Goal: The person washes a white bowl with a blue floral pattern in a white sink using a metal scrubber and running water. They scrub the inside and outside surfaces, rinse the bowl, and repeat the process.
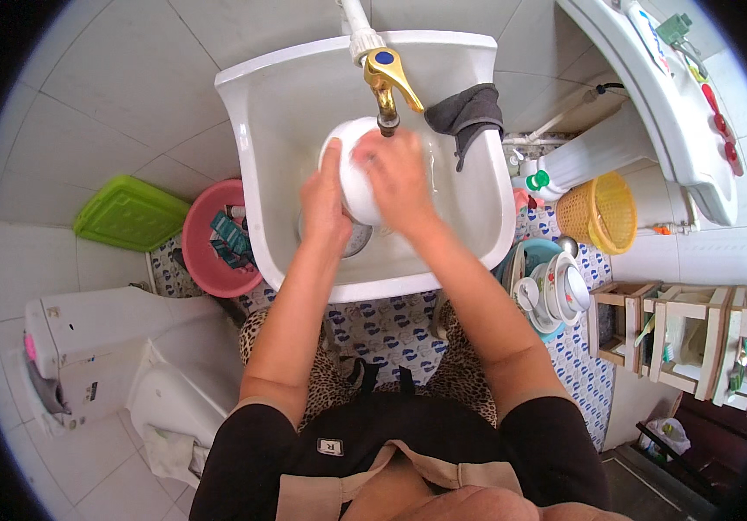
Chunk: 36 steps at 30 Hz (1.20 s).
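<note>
A white bowl [358, 189] is held tilted over the basin of a white ceramic sink [282, 156], under a gold-coloured faucet [385, 91]. My left hand [326, 198] grips the bowl's left side, its thumb along the rim. My right hand [398, 179], blurred, lies against the bowl's right side, fingers bent near its upper part; whether it grips or only touches the bowl is unclear. Below the bowl, partly hidden by my left hand, a round metal piece [357, 241] shows at the bottom of the basin. A dark grey cloth [468, 117] hangs over the sink's right rim.
A pink basin [201, 273] with a green lid [129, 215] beside it stands left of the sink. At right are stacked dishes [552, 293] in a blue basin [536, 254], a yellow basket [598, 211] and a wooden rack [680, 332]. A toilet [178, 371] stands at left.
</note>
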Available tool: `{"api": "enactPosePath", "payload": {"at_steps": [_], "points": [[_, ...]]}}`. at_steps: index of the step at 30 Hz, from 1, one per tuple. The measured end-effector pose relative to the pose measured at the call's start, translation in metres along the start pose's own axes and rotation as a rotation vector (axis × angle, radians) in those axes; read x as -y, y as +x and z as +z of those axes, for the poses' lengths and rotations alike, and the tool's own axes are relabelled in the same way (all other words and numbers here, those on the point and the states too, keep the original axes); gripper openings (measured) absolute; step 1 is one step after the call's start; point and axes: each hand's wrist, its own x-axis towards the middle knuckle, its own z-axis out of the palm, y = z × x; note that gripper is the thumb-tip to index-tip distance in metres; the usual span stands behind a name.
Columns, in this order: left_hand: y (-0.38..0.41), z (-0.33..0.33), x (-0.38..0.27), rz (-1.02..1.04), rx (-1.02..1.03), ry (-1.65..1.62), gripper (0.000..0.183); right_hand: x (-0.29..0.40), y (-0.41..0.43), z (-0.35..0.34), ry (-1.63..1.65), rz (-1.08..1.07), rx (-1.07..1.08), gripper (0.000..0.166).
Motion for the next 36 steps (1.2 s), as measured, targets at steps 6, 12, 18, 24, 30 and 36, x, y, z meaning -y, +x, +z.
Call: {"api": "enactPosePath", "payload": {"at_steps": [6, 12, 18, 24, 30, 36], "points": [[0.006, -0.012, 0.003, -0.040, 0.100, -0.096, 0.056, 0.024, -0.022, 0.001, 0.055, -0.102, 0.093, 0.008], [0.008, 0.002, 0.006, -0.056, -0.050, -0.054, 0.057, -0.010, 0.008, -0.001, 0.098, 0.247, 0.001, 0.008], [0.018, -0.025, -0.001, -0.095, 0.158, -0.210, 0.055, 0.022, -0.019, 0.011, 0.126, -0.101, 0.118, 0.008], [-0.012, 0.005, -0.005, -0.057, -0.036, -0.029, 0.051, -0.017, 0.012, -0.006, 0.245, 0.549, 0.111, 0.018], [0.010, -0.013, -0.001, -0.053, 0.027, -0.169, 0.054, -0.032, -0.006, -0.006, 0.122, 0.596, -0.046, 0.026], [0.034, -0.012, 0.012, -0.127, 0.073, -0.395, 0.052, 0.013, -0.034, -0.011, -0.040, 0.297, 0.057, 0.029]]}}
